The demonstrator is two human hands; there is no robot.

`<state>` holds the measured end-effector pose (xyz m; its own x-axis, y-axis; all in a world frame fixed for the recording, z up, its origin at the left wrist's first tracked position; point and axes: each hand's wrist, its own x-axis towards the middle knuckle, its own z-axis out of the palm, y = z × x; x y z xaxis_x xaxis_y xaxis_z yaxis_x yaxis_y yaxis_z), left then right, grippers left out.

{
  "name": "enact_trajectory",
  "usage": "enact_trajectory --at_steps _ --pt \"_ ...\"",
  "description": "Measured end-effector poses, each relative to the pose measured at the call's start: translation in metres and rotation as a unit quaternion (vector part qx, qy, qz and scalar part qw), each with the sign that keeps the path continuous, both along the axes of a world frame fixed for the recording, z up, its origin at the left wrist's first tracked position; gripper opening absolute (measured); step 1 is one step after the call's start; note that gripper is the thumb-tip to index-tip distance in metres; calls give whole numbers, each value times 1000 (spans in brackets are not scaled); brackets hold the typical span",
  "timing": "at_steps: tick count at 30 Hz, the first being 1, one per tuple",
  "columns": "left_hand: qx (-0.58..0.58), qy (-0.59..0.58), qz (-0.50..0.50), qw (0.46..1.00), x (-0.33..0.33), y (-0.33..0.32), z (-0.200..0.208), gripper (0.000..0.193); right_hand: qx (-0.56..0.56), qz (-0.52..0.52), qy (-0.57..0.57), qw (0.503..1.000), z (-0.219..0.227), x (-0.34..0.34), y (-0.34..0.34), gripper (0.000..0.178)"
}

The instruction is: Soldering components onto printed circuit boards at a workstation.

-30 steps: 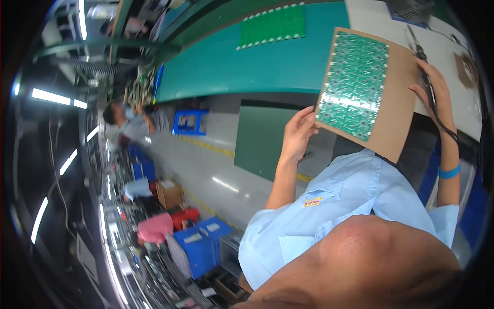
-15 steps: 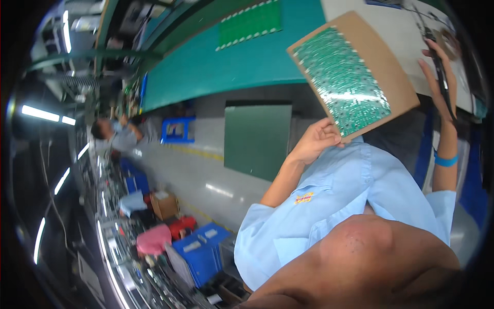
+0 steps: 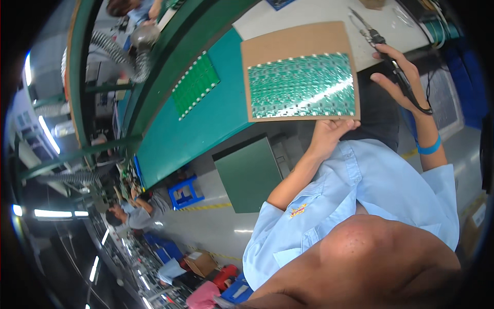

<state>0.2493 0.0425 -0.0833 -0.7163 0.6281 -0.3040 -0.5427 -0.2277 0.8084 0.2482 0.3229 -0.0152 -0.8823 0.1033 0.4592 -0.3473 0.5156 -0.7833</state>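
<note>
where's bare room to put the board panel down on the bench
The teal belt is bare between the green panel lying on it and the held cardboard sheet. The white benchtop beyond is crowded near the soldering iron and cables.

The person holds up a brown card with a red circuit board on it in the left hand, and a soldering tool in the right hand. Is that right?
Not quite: the circuit board is green, not red, as the head view shows. The rest fits: it lies on the brown card held by the left hand, and the right hand holds the soldering tool.

Both forearms raised, left hand [image 3: 329, 135] pinching with curled fingers, right hand [image 3: 399, 77] half-closed.
</note>
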Motion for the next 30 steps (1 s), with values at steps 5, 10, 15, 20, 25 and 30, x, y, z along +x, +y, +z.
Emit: enact_trajectory --at_steps 5,10,15,20,25,30 --pt "22 -74 2 997 -13 24 12 28 36 42 6 998 -6 16 1 70" --pt "-28 -81 -48 995 -26 30 33 30 73 63 34 995 -13 9 -10 73" --pt "-106 -8 -79 991 -8 -18 64 35 86 61 18 994 -22 4 -5 73" --pt "-256 300 159 905 -29 -98 89 41 63 65 -1 996 -31 6 -6 72" --pt "-526 429 174 713 -57 -124 85 52 58 78 -2 995 -30 -1 -10 71" --pt "-575 462 121 664 -61 -127 84 63 76 56 21 995 -31 3 -8 65"
